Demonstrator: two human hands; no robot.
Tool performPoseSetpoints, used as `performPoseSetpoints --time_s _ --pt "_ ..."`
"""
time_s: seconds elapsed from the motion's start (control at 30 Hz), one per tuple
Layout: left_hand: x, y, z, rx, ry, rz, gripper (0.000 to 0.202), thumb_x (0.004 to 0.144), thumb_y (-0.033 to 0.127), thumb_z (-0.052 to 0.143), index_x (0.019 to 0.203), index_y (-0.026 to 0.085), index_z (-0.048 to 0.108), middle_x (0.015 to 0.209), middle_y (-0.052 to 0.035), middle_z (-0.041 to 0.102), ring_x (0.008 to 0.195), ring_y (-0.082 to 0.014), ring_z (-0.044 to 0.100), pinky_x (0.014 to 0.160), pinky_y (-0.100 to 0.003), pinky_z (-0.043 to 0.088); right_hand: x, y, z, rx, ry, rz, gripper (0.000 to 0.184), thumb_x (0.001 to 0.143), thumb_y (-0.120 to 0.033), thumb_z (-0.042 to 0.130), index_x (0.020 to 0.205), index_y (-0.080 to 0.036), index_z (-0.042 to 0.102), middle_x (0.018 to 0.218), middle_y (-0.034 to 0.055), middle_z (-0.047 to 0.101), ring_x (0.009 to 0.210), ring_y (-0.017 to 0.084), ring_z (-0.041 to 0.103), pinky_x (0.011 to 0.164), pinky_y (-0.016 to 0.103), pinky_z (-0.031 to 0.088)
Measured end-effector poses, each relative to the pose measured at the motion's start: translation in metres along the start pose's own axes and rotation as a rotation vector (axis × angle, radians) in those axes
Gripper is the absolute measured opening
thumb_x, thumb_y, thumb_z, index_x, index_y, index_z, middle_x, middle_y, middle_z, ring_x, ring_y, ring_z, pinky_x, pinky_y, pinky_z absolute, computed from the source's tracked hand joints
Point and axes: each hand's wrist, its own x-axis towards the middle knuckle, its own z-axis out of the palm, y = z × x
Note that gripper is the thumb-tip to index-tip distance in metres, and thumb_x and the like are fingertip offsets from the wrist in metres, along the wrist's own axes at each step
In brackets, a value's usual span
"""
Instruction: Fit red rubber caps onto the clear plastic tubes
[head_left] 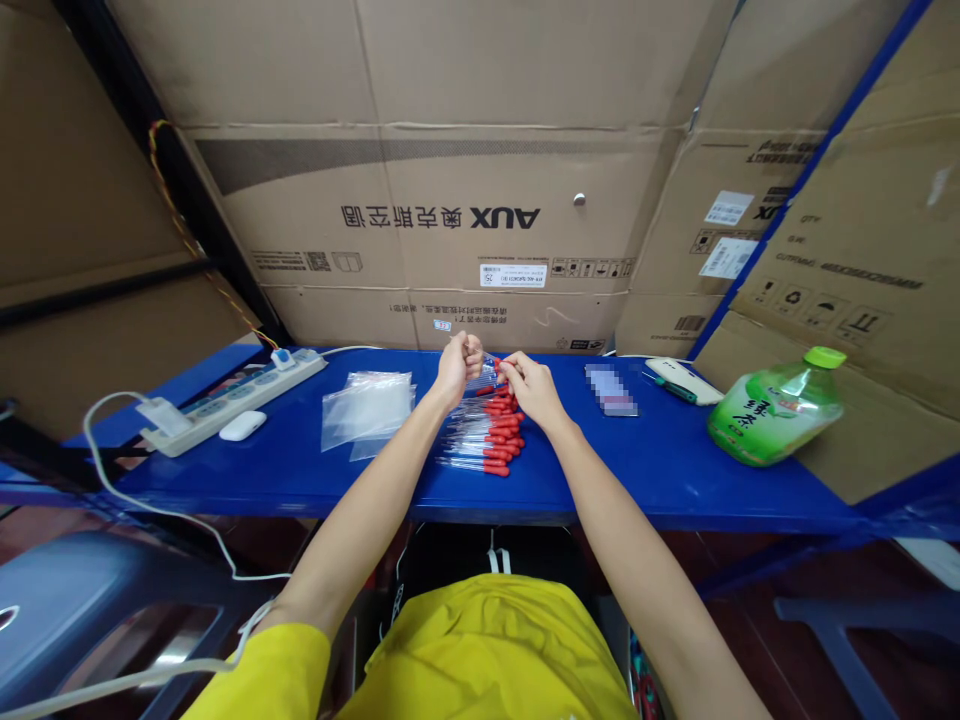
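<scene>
At the frame's centre, the right hand (532, 387) has its fingertips pinched at 1 red-ended tube (497, 364), while the left hand (456, 370), just beside it, has its fingers curled in; I cannot tell what they hold. Just below them, a pile of red-ended tubes (496, 440) lies on the blue table (660, 475), with clear bags (366, 408) left of centre.

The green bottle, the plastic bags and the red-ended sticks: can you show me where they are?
Green bottle (776, 412): head view, middle of its side.
Plastic bags (367, 410): head view, flat top of the pile.
Red-ended sticks (498, 440): head view, on the red ends.
</scene>
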Motion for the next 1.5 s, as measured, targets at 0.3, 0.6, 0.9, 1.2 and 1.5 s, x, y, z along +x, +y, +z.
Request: performPoseSetpoints --time_s 0.3,0.6,0.9,1.2,1.5 --pt "0.001 -0.006 0.000 0.047 -0.020 0.031 0.034 0.104 0.031 0.038 0.072 0.019 0.039 0.056 0.0088 0.022 0.041 -0.0056 0.019 0.042 -0.014 0.017 -0.003 -0.001 -0.001 -0.013 0.021 -0.066 0.033 0.104 -0.048 0.046 0.088 -0.023 0.060 0.077 0.0020 0.075 0.060 0.016 0.062 0.063 0.026 0.044" --pt "0.000 -0.006 0.001 -0.056 -0.074 -0.012 0.034 0.104 0.030 0.038 0.072 0.019 0.036 0.056 0.0084 0.023 0.041 -0.0059 0.019 0.041 -0.015 0.017 -0.003 -0.003 -0.002 0.025 0.054 -0.072 0.030 0.103 -0.046 0.047 0.088 -0.023 0.059 0.076 0.0016 0.073 0.058 0.016 0.060 0.061 0.026 0.042" --pt "-0.001 -0.009 0.005 -0.179 -0.013 -0.011 0.039 0.106 0.038 0.037 0.072 0.019 0.036 0.056 0.0080 0.023 0.040 -0.0064 0.020 0.041 -0.016 0.016 0.001 0.007 0.000 0.019 0.029 -0.052 0.029 0.102 -0.046 0.047 0.103 -0.022 0.062 0.088 0.0052 0.076 0.077 0.021 0.070 0.074 0.030 0.050" --pt "-0.011 0.001 0.005 -0.277 -0.168 -0.088 0.062 0.100 0.070 0.026 0.081 0.018 0.053 0.060 0.0030 0.038 0.043 -0.0081 0.033 0.042 -0.019 0.027 0.001 0.010 -0.002 -0.030 0.069 -0.042 0.025 0.102 -0.043 0.047 0.106 -0.023 0.062 0.089 0.0048 0.077 0.078 0.022 0.072 0.071 0.030 0.050" --pt "-0.009 0.005 -0.001 -0.263 -0.253 -0.123 0.062 0.100 0.069 0.016 0.075 0.019 0.043 0.054 0.0043 0.033 0.040 -0.0080 0.024 0.039 -0.017 0.022 0.000 0.005 -0.003 -0.063 0.038 -0.042 0.025 0.102 -0.044 0.047 0.106 -0.025 0.062 0.090 0.0030 0.076 0.077 0.021 0.071 0.075 0.030 0.049"
